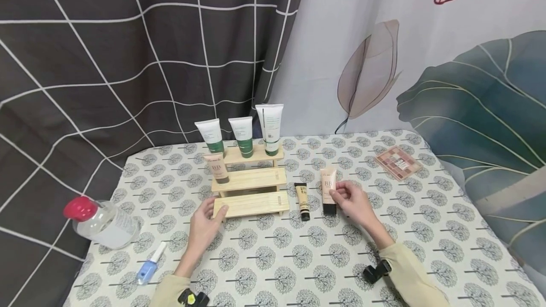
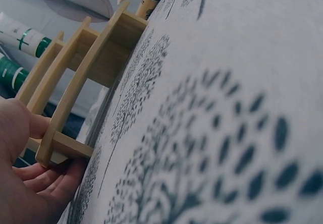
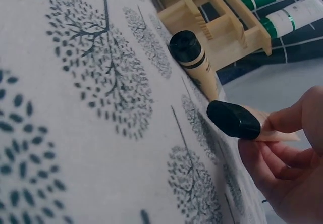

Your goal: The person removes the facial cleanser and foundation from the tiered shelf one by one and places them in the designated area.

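Observation:
A three-step wooden rack [image 1: 251, 204] stands at the table's middle. My left hand [image 1: 204, 224] grips the left end of its lowest step, thumb on top and fingers beneath. Between the thumb and fingers of my right hand [image 1: 353, 201] is a pink BB cream tube [image 1: 328, 186] with a black cap, right of the rack. A small yellow tube [image 1: 302, 198] with a black cap lies between the rack and that cream. Another BB cream tube [image 1: 216, 167] stands on the middle step's left end. White-and-green tubes [image 1: 242, 134] stand cap-down along the top step.
On the left are a clear bottle with a red cap [image 1: 81, 209] and a blue nail polish bottle [image 1: 147, 270]. A checkered palette [image 1: 398, 162] lies at the back right. Behind the table hang a dark grid curtain [image 1: 128, 60] and a leaf-printed one [image 1: 315, 60].

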### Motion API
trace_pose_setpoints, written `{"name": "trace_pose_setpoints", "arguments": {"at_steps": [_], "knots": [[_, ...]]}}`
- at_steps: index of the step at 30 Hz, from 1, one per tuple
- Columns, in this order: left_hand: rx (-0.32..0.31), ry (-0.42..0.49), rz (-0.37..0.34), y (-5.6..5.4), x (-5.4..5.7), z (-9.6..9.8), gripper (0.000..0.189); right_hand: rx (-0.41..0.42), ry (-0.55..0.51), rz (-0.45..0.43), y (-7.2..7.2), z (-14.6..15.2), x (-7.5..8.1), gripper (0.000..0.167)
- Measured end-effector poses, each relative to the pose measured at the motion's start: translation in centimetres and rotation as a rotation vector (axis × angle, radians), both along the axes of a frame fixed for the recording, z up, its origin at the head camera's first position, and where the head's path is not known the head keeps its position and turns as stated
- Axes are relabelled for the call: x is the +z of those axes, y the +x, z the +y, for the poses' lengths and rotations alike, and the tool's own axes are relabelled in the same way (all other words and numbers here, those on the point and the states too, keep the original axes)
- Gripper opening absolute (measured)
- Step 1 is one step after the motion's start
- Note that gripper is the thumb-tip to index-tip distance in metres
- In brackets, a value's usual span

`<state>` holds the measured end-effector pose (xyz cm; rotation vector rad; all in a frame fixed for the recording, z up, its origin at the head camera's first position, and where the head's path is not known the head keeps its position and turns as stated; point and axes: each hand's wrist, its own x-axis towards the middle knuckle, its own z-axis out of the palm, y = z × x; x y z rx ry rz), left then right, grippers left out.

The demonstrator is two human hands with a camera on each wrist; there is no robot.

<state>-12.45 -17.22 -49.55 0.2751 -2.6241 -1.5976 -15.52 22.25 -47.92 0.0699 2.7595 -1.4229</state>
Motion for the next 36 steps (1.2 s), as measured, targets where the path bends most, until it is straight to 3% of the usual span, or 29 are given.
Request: {"name": "trace_pose_setpoints", "arguments": {"at_steps": [13, 23, 31, 36], "knots": [[0.001, 0.003, 0.004, 0.3, 0.1, 0.1, 0.057, -0.003, -0.005, -0.120, 0.4, -0.3, -0.4, 0.039], [0.006, 0.011, 0.008, 0.1, 0.2, 0.1, 0.057, -0.004, 0.118, -0.046, 0.4, 0.0, -0.7, 0.036], [0.006, 0.007, 0.019, 0.1, 0.0, 0.1, 0.055, -0.017, 0.140, -0.003, 0.4, 0.1, -0.7, 0.035], [0.004, 0.003, 0.003, -0.1, -0.2, -0.2, 0.057, -0.048, 0.126, 0.082, 0.2, -0.4, 0.2, 0.031]]}}
